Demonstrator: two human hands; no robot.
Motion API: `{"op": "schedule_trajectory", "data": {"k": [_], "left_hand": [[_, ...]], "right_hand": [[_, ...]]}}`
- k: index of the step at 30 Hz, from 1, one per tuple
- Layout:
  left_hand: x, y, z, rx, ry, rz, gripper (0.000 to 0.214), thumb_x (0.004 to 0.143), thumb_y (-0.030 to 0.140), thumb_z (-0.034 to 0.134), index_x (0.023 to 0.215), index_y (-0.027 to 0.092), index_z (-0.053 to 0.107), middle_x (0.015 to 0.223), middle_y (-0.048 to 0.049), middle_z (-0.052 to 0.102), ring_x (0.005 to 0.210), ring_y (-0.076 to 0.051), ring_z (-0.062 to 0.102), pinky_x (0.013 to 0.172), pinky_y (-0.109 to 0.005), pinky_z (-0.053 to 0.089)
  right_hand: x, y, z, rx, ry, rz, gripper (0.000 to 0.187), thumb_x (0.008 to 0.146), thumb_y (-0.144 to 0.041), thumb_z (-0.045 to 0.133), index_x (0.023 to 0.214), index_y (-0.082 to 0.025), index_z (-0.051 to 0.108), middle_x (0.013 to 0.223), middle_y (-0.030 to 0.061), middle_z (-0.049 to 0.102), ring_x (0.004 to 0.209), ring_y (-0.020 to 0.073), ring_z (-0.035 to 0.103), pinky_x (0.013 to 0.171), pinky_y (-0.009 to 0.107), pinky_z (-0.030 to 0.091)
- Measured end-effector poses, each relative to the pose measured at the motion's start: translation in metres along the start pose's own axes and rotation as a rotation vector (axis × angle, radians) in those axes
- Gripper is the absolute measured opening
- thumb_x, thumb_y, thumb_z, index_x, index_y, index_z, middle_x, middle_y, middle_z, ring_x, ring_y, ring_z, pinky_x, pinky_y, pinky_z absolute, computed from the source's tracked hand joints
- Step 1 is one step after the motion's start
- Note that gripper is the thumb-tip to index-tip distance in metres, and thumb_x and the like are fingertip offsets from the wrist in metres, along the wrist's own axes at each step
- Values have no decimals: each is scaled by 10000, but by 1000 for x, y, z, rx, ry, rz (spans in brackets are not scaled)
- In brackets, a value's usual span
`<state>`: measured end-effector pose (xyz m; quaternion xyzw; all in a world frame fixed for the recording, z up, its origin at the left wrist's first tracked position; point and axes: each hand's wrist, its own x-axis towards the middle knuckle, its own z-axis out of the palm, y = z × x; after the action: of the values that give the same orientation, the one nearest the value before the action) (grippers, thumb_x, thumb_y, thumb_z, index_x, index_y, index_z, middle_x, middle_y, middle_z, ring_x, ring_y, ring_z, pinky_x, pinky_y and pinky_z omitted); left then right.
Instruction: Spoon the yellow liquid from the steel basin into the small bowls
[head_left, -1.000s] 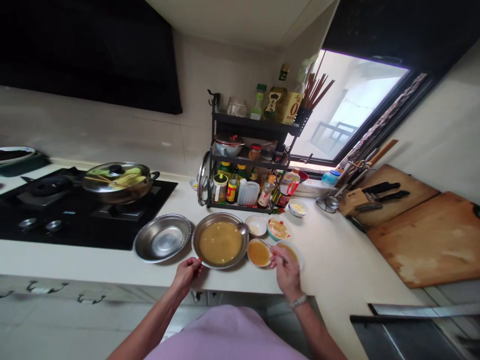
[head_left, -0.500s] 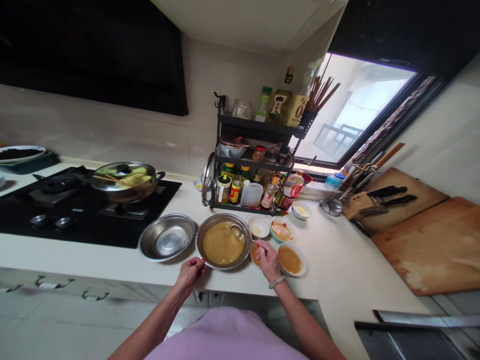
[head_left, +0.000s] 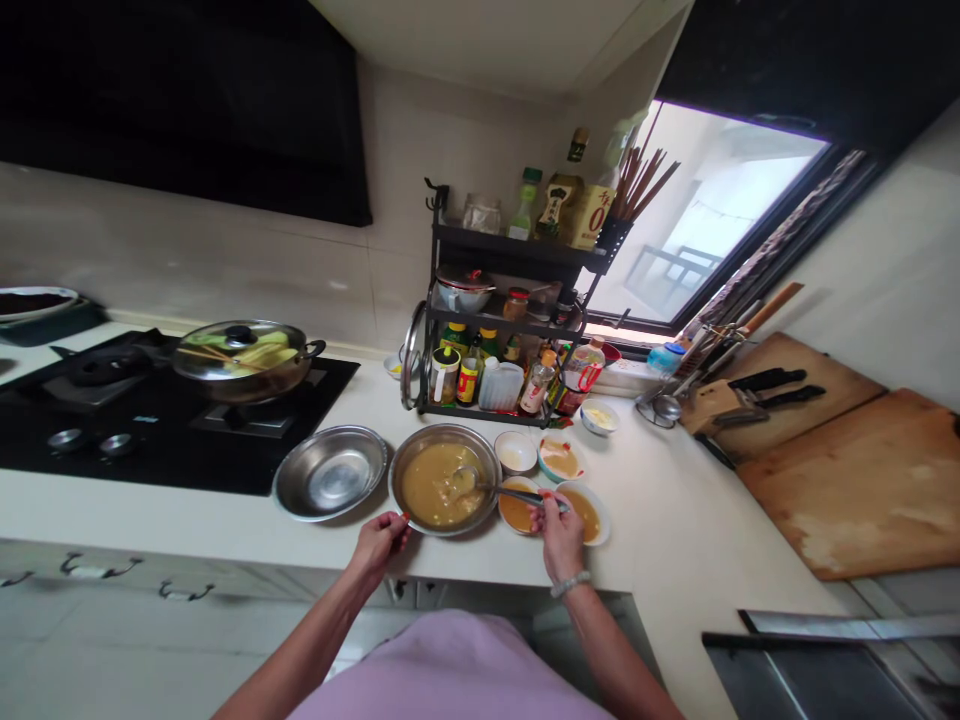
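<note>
Right hand [head_left: 562, 535]: grip holds ladle [head_left: 516, 493] | left hand [head_left: 381, 540]: seemingly pinches basin [head_left: 396, 478] at rim

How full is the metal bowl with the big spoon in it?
Partly full: brownish liquid covers the bottom of the metal bowl, with bare wall above it.

Far side: pale tiled wall [head_left: 300, 280], thin grout lines, soft glints. Large dark panel [head_left: 172, 100] overhead, far left. Far right: dark-framed window [head_left: 697, 220], bright daylight. White countertop [head_left: 225, 510] running across, turning near at right. Black hob [head_left: 195, 460] left. Near left: pale drawers [head_left: 146, 576], pale floor [head_left: 112, 660].
</note>
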<state>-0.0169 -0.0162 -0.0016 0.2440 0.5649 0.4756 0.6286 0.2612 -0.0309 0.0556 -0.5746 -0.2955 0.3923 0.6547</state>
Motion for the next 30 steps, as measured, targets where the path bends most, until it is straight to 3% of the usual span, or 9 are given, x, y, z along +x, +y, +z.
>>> {"op": "schedule_trajectory", "data": {"k": [20, 26, 30], "left_hand": [[0, 0, -1, 6, -6, 28, 374, 432, 423, 775, 492, 169, 508, 467, 22, 552, 428, -78, 453, 445, -211, 345], [-3, 2, 1, 6, 4, 20, 384, 410, 432, 773, 482, 166, 505, 457, 20, 542, 417, -76, 447, 435, -214, 327], [-4, 3, 2, 2, 0, 29, 383, 411, 439, 763, 475, 171, 498, 460, 20, 538, 419, -75, 443, 438, -219, 331]], "right_hand": [[-7, -18, -5, 42, 31, -5, 257, 700, -409, 625, 792, -173, 583, 484, -7, 594, 400, 146, 529, 339, 226, 379], [2, -37, -21, 87, 90, -32, 218, 685, -352, 648, 776, -160, 598, 497, -9, 611, 402, 130, 538, 352, 207, 385], [20, -52, -43, 105, 230, -86, 233, 637, -325, 673, 767, -147, 598, 514, 11, 641, 399, 111, 540, 366, 188, 399]]}}
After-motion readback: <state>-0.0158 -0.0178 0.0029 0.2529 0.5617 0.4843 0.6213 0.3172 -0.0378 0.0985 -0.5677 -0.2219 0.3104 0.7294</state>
